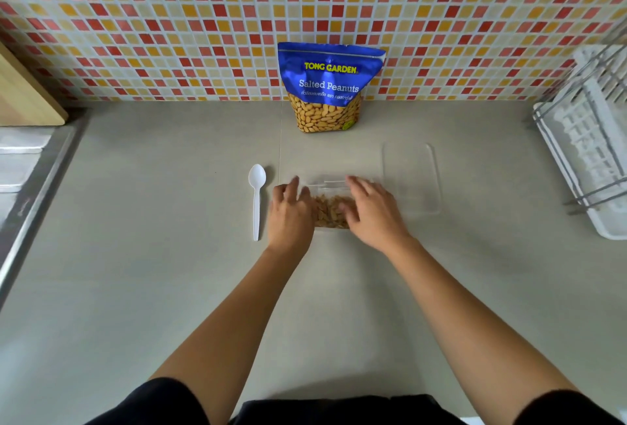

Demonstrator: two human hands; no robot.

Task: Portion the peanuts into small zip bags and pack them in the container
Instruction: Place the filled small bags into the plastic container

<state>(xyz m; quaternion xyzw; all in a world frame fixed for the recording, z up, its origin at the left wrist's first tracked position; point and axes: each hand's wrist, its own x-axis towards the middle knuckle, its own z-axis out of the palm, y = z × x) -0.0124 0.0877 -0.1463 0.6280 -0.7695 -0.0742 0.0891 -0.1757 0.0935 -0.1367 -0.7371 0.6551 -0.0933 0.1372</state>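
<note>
Two hands are working at the middle of a grey counter (163, 228): the left hand (290, 212) and the right hand (371, 211) are both lying with fingers extended and spread, pressing down on either side of a small zip bag (334, 185) of peanuts (327, 212), neither hand curling round it. The bag is lying flat, its clear sealing strip pointing toward the wall. Standing upright against the mosaic tiled wall (169, 17) behind it, a blue pouch (330, 85) is showing "TONG GARDEN" in yellow and "Salted Peanuts" in white, with a smaller line of script beneath that is too fine to read. A white plastic spoon (257, 200) is lying just left of the left hand, bowl toward the wall. A clear plastic container (412, 180) is sitting just right of the right hand; whether it is a tub or a lid cannot be told. Open counter is stretching toward the near edge and to both sides, bounded by a metal sink rim (30, 180) and wooden board (23, 99) at left and a white dish rack (590, 139) at right.
</note>
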